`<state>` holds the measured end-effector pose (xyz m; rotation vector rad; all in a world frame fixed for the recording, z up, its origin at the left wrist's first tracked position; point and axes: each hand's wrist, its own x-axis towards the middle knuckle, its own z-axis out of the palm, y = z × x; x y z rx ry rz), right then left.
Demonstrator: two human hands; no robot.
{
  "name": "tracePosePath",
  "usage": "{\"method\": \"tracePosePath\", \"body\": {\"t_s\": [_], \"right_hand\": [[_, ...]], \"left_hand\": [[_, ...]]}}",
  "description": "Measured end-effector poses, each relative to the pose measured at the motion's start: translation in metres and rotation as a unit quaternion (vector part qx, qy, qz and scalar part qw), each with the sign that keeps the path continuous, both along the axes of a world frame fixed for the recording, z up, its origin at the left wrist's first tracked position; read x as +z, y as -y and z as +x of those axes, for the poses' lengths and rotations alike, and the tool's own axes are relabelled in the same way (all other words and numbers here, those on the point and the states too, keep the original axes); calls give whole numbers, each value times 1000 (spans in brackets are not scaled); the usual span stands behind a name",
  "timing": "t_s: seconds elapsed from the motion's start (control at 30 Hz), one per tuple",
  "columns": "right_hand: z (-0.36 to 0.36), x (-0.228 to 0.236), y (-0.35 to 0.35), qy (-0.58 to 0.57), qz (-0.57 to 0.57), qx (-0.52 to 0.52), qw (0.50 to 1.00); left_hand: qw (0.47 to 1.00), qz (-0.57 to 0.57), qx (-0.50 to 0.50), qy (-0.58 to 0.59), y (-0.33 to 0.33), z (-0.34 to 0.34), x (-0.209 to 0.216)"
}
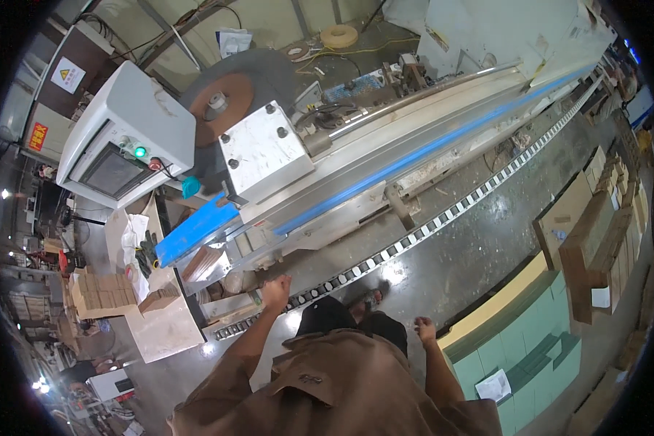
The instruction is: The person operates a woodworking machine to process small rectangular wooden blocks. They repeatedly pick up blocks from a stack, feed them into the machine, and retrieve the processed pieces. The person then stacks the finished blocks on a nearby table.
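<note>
My left hand is closed in a loose fist, with nothing visible in it. It hovers over the near side of a long machine, close to the roller rail that runs along the floor side. My right hand hangs by my side, its fingers loosely bent and a little apart, holding nothing I can see. Beside it stands a stack of pale green panels. The long machine has a blue strip along its length and a white metal block at its left end.
A white control box with a screen and a lit green button stands at the left. Behind it is a large dark reel. Brown board stacks rise at the right. Stacked brown pieces lie near a table at the left.
</note>
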<state>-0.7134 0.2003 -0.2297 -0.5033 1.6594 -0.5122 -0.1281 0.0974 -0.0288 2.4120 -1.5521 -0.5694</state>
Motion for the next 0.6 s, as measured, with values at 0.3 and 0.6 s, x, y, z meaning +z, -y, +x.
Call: {"method": "tracePosePath", "body": {"t_s": [0.3,0.6], "right_hand": [[-20,15,7,24,-39,-145,988],[39,-36,18,58,-51,128,989]], "left_hand": [[997,-37,-64,4,-12,9,-13],[976,-176,18,-125,-15,-7,37]]}}
